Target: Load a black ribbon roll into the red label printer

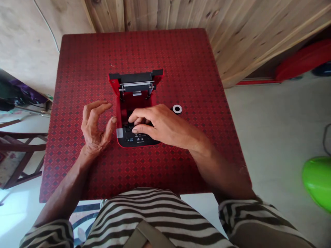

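A small red and black machine, which looks like a label printer (138, 140), sits on the red table with its lid (137, 78) raised towards the far side. A roller and a metal bar show inside the lid. My right hand (165, 125) reaches over the printer's body from the right, its fingers curled at the inner compartment and its thumb by the front panel. Whatever lies under those fingers is hidden. To the left of the printer, my left hand (97, 127) is held open, fingers and thumb apart, its thumb close to the printer's side.
A small white roll with a dark core (177, 109) lies to the right of the printer. The table (181, 51) has a red patterned cover. Wooden chairs (23, 151) stand at the left, a bright green object (318, 182) at the right. Wood panelling (165, 15) rises behind the table.
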Tool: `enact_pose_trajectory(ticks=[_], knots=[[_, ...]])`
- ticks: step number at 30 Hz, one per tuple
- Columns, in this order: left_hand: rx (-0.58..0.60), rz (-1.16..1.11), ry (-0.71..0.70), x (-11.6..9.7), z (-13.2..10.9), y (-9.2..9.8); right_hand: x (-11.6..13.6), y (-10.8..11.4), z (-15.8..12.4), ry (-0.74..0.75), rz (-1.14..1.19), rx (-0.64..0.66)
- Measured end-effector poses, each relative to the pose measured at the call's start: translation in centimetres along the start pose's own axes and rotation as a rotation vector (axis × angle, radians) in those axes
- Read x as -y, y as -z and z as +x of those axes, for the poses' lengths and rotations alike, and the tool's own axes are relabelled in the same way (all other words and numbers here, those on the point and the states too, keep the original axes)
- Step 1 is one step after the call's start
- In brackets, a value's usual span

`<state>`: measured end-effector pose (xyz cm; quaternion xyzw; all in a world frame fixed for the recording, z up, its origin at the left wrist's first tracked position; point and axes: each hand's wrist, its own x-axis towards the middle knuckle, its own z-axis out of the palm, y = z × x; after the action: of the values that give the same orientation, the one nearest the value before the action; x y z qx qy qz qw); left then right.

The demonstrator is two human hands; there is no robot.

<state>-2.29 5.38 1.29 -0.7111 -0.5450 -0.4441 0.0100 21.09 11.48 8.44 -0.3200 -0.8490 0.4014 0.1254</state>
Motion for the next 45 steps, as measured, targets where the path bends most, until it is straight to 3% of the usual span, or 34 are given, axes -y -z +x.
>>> enact_pose_trajectory(ticks=[3,7,11,16,22,26,31,38,45], knots=[[-0.006,-0.03,-0.007,0.1,-0.2,0.0,-0.6,0.3,0.3,0.03,0.103,-0.004],[0.006,0.006,0.029,0.0,-0.1,0.0,-0.7,0.3,0.0,0.06,0.023,-0.069],[-0.008,0.017,0.078,-0.1,1.5,0.4,0.0,-0.6,-1.4,0.121,-0.266,-0.152],[-0.039,-0.086,-0.027,-0.4,5.6,1.0,0.6,-2.7,-2.8,0.238,-0.65,-0.362],[0.171,-0.169,-0.05,-1.8,8.5,0.6,0.1,-4.4,-3.5,0.408,-0.836,-0.538],[0.216,-0.125,-0.072,-2.8,7.7,1.2,0.2,-4.9,-3.9,0.473,-0.879,-0.616],[0.255,-0.072,-0.172,-3.5,5.0,2.5,0.6,-5.4,-4.1,0.536,-0.833,-0.674],[0.36,-0.017,-0.286,-2.8,1.4,2.5,0.6,-5.8,-4.6,0.485,-0.817,-0.665],[0.362,-0.006,-0.38,-2.1,0.5,2.3,0.5,-5.9,-4.8,0.43,-0.821,-0.631]])
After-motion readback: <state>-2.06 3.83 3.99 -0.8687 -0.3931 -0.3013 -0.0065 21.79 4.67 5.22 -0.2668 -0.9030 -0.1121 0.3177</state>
